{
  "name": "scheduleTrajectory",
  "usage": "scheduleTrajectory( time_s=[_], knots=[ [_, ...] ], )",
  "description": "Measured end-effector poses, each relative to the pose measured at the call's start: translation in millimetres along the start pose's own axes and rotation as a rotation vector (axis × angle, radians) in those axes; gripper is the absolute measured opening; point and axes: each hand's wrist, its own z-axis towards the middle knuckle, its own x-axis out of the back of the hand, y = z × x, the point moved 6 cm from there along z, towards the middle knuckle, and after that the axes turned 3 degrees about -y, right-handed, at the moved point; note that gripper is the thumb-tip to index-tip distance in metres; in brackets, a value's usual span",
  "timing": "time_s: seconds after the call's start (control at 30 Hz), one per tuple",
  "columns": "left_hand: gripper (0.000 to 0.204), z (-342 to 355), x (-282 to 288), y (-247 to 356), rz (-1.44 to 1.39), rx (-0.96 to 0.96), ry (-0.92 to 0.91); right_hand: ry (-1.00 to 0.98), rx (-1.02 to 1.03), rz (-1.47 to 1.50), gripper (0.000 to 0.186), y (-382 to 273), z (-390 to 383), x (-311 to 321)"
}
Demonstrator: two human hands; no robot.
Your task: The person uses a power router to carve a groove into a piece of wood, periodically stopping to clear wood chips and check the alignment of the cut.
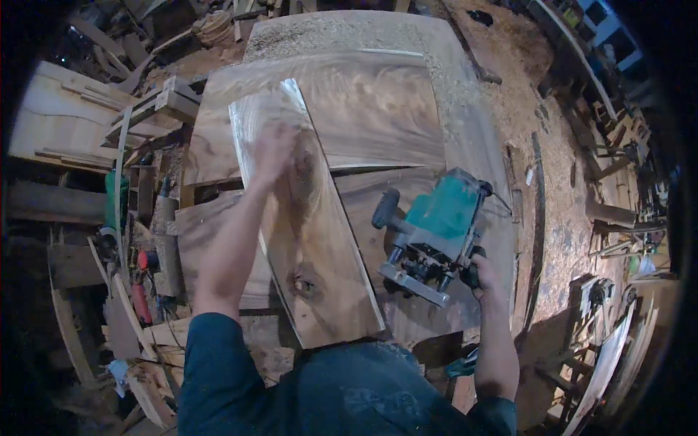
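Router (pixel 442 209), one, green-and-black, is gripped by the curled right hand (pixel 487 277); left hand (pixel 275 149), openness unclear, is over one long brown wooden plank (pixel 314 243).

No words, numbers or signs can be read with certainty. A faded, pale print (pixel 378 402) is borne on the front of the dark shirt (pixel 313 381), just beyond the near end of the narrow board (pixel 327 247); its shapes are blurred and broken by folds, so no letters can be made out. On the green casing of the router (pixel 440 211), to the right of the narrow board, no lettering can be deciphered, and on the narrow board itself only wood grain and knots are shown.
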Motion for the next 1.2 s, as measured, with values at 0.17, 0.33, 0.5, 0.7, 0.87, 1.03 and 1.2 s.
scheduleTrajectory(
  time_s=[0.17, 0.33, 0.5, 0.7, 0.87, 1.03, 1.2],
  knots=[
    [0.061, -89.5, -102.5, 126.8, -0.367, 0.351, -0.92, -0.041, 0.047, -0.071, 0.019, -13.2, -7.8, -10.4],
    [0.065, -122.7, -113.3, 124.5, -0.38, 0.474, -0.772, -0.035, 0.018, -0.011, 0.018, -24.0, -21.0, -34.7],
    [0.046, -126.1, -32.5, 128.1, -0.714, 0.477, -0.492, 0.008, 0.67, -0.333, 0.025, -80.0, -38.1, -56.3],
    [0.035, -119.8, 32.1, 103.0, -1.096, 0.497, -0.004, -0.056, 1.012, -0.321, 0.045, -133.9, -71.6, -144.3],
    [0.015, -151.6, 35.4, 54.7, -1.139, 0.513, 0.165, -0.096, 1.152, -0.488, 0.041, -132.6, -99.4, -190.6],
    [0.012, -157.0, 45.5, 70.8, -0.919, 0.427, 0.216, -0.2, 1.104, -0.236, 0.038, -115.0, -46.7, -183.7],
    [0.01, -155.0, 52.5, 90.3, -0.935, 0.303, 0.383, -0.216, 1.002, -0.188, 0.034, -112.4, -14.9, -182.1]
  ],
)
